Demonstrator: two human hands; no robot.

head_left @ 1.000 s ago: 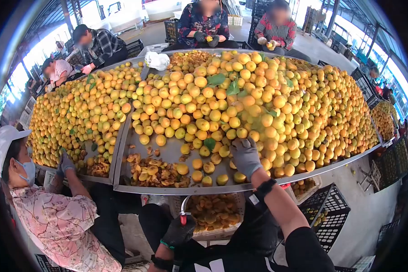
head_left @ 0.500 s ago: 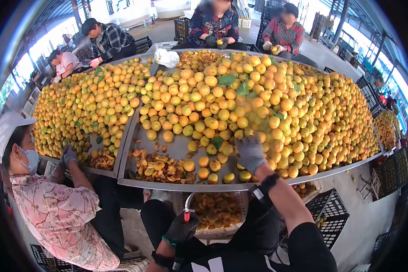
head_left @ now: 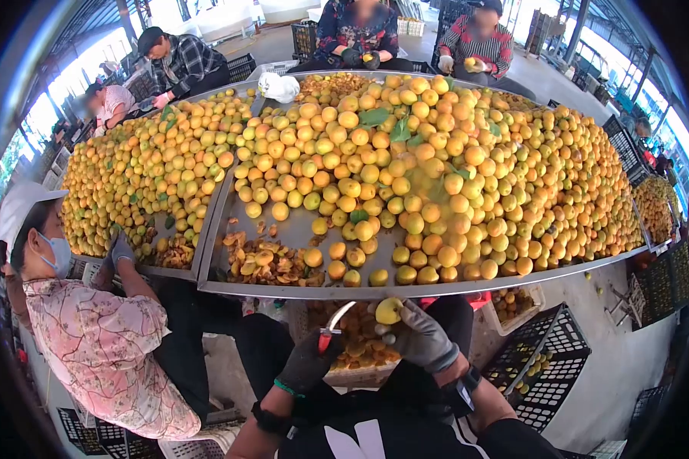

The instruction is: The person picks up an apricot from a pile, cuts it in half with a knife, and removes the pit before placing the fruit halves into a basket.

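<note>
My left hand [head_left: 308,366], in a dark glove, is closed around the red handle of a small curved knife [head_left: 337,317]. The knife's pale blade points up and to the right. My right hand [head_left: 425,336], in a grey glove, grips a yellow apricot [head_left: 388,310] between thumb and fingers. The apricot is just right of the blade and apart from it, below the table's near edge. Beneath both hands stands a crate [head_left: 364,376] of cut apricot pieces. On the metal table [head_left: 298,226] lies a large heap of whole apricots [head_left: 467,183].
Cut pieces [head_left: 260,264] lie near the table's front rim. A person in a floral shirt [head_left: 99,352] sits close on my left. Several people work across the table. Black crates [head_left: 540,367] stand on the floor at right; a white bag [head_left: 279,87] lies at the far rim.
My right hand has drawn back from the heap to above my lap, now with an apricot in it. My left hand has risen slightly with the knife, towards the right hand.
</note>
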